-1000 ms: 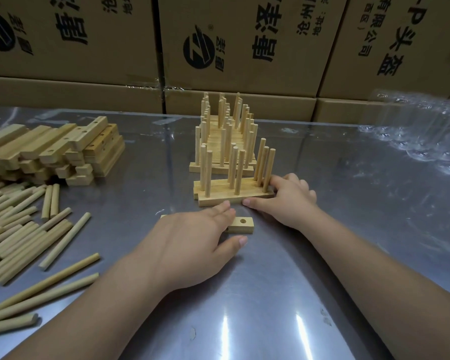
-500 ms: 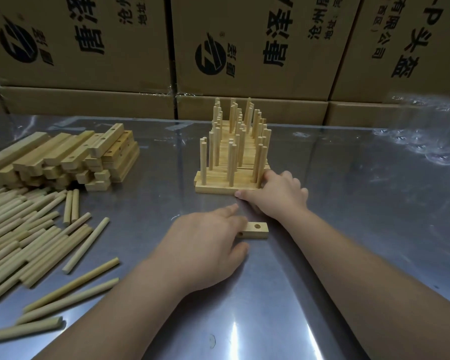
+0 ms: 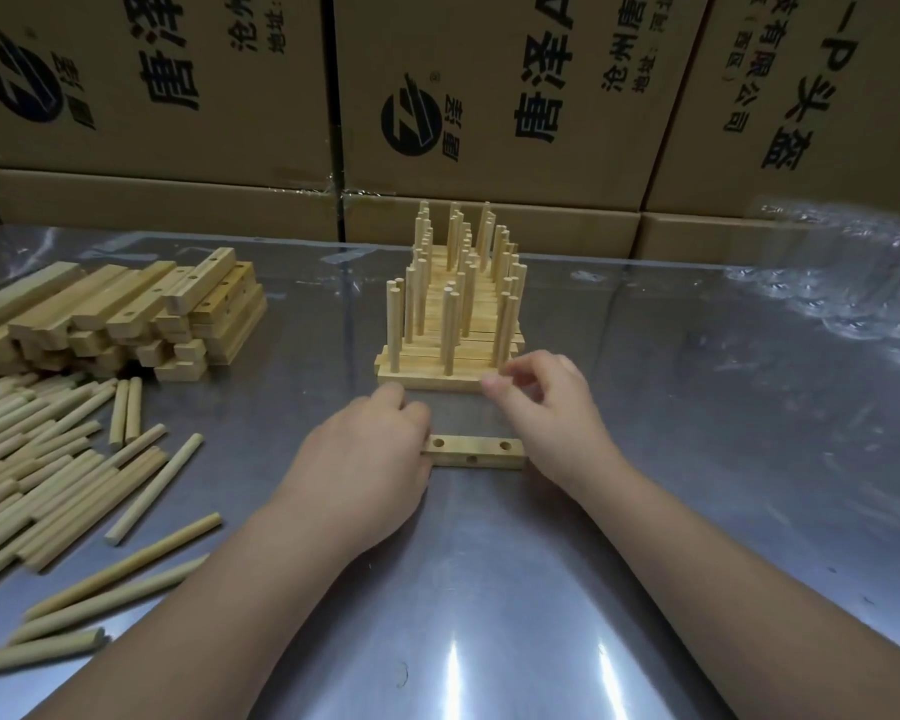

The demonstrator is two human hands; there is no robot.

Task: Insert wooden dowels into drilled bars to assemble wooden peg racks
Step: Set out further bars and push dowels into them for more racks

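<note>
Finished racks (image 3: 427, 380) stand in a row mid-table (image 3: 645, 511), with loose dowels (image 3: 48, 459) to the left. The drilled bar (image 3: 474, 449) lies flat between the hands. It looks light and stiff, best pinched at its ends. The left hand (image 3: 370, 459) covers its left end, fingers hidden. The right hand (image 3: 546, 402) hovers with fingers loosely curled, empty.

Shiny steel table (image 3: 645, 511); printed cardboard boxes (image 3: 489, 96) stacked behind; glare.

Steel table (image 3: 645, 511) under loose dowels (image 3: 48, 459), stacked bars (image 3: 126, 314), peg racks (image 3: 427, 379), single bar (image 3: 476, 452).
</note>
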